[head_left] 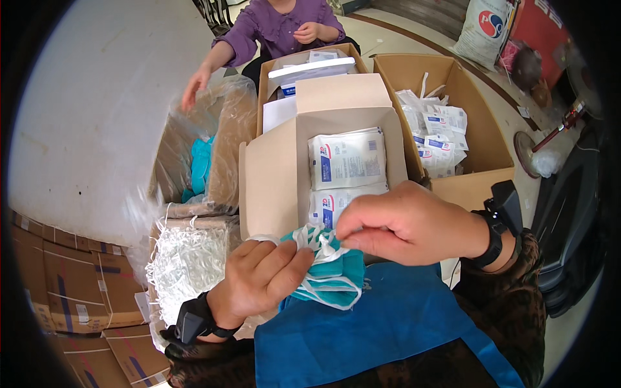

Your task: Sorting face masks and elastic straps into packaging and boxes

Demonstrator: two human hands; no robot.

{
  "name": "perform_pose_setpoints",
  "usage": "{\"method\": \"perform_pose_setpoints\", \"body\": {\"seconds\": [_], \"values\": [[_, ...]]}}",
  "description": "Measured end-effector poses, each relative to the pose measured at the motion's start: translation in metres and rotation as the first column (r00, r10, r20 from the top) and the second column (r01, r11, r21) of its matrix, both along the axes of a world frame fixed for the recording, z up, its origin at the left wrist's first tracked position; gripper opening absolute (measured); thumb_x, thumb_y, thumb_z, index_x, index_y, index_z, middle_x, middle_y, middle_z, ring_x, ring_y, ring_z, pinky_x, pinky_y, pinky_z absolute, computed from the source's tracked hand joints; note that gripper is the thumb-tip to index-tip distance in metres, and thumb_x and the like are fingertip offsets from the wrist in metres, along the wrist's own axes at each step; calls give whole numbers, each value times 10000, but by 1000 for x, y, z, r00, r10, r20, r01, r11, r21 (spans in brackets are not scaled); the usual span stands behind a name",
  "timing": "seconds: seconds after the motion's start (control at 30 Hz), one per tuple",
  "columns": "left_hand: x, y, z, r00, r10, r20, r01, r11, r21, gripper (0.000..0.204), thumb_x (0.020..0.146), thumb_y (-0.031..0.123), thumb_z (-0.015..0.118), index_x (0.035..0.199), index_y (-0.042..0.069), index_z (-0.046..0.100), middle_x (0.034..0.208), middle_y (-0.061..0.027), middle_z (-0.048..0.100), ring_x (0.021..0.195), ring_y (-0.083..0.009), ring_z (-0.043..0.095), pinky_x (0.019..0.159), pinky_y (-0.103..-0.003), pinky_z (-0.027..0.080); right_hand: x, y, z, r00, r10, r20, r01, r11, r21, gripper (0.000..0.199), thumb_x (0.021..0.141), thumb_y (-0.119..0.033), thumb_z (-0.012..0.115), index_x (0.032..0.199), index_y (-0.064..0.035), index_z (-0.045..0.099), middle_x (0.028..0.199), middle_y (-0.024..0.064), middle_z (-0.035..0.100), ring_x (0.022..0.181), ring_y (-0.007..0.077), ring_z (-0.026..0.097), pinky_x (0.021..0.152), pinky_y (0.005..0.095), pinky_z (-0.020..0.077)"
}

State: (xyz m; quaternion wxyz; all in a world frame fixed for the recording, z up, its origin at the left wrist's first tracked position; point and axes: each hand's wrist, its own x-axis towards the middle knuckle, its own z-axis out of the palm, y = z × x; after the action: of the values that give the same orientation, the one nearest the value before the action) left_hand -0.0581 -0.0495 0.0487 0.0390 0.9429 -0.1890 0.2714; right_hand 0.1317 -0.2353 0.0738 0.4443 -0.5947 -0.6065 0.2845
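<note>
My left hand [262, 278] grips a folded teal face mask [333, 275] from the left, thumb on top. My right hand [407, 223] pinches the mask's white ear loops [317, 239] between thumb and forefinger, just above it. Both hands hover over a blue cloth [381, 323] on my lap. Right behind them stands an open cardboard box [272, 174] holding white sealed packets [347, 158] with blue print. Both wrists wear black bands.
A bag of white strips [187, 258] lies left. Behind it is a plastic-lined box with teal masks [202, 165]. Another open box [482, 129] with packets stands right. A person in purple [278, 29] sits opposite, one hand on the plastic. Stacked cartons [71, 284] sit lower left.
</note>
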Motion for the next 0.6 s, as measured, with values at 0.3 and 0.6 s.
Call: {"method": "perform_pose_setpoints", "body": {"seconds": [0.3, 0.6], "values": [[5, -2, 2, 998, -57, -9, 57, 998, 12, 404, 653, 83, 709, 1048, 60, 630, 897, -49, 606, 667, -158, 584, 578, -271, 468, -8, -2, 18, 720, 72, 690, -175, 981, 80, 136, 778, -94, 596, 885, -74, 514, 678, 92, 558, 664, 309, 625, 534, 408, 488], [4, -3, -2, 996, -78, -42, 77, 997, -21, 418, 642, 79, 706, 1054, 53, 635, 909, -48, 610, 663, -148, 578, 571, -262, 467, -13, 6, 8, 737, 142, 661, -202, 979, 15, 104, 822, -100, 545, 888, -35, 497, 718, 105, 594, 683, 321, 638, 542, 413, 501]]}}
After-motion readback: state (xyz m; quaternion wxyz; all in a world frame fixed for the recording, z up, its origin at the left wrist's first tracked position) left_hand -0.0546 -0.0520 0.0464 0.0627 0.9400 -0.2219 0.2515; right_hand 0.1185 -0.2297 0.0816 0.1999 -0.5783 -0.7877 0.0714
